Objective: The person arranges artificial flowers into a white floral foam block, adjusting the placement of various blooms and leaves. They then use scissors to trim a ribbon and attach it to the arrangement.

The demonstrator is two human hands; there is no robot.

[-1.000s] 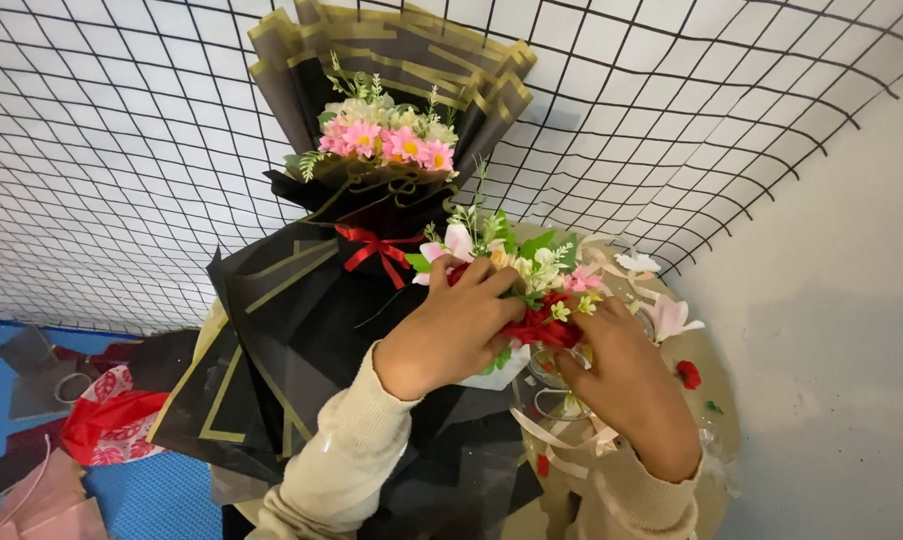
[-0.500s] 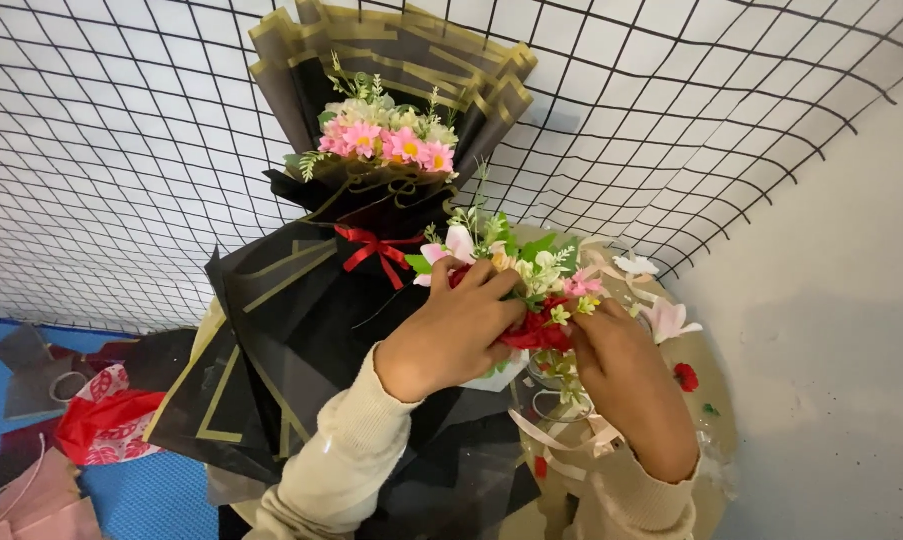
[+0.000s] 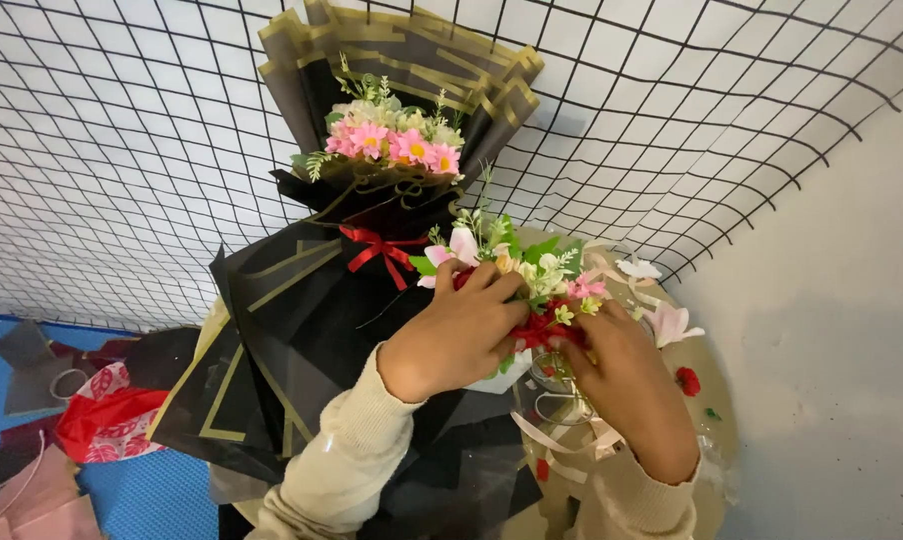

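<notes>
My left hand (image 3: 454,335) is closed around a small bunch of pink, white and green flowers (image 3: 512,262), gripping it just below the blooms. My right hand (image 3: 627,385) pinches a red ribbon (image 3: 544,328) at the bunch's stems, fingers curled in. Below the hands lies clear and tan wrapping paper (image 3: 612,455) with pale ribbon strips. A finished bouquet (image 3: 392,140) of pink daisies in black paper with gold edges and a red bow (image 3: 377,250) leans against the wire grid just left of the hands.
A black wire grid (image 3: 132,150) covers the white wall behind. A plain white wall (image 3: 832,380) stands to the right. A red bag (image 3: 107,420) and paper scraps lie on a blue floor mat (image 3: 162,495) at the lower left. Loose petals (image 3: 672,322) rest on the tan paper.
My right hand has moved up and closer to my left hand at the red ribbon. The left hand keeps its hold on the bunch.
</notes>
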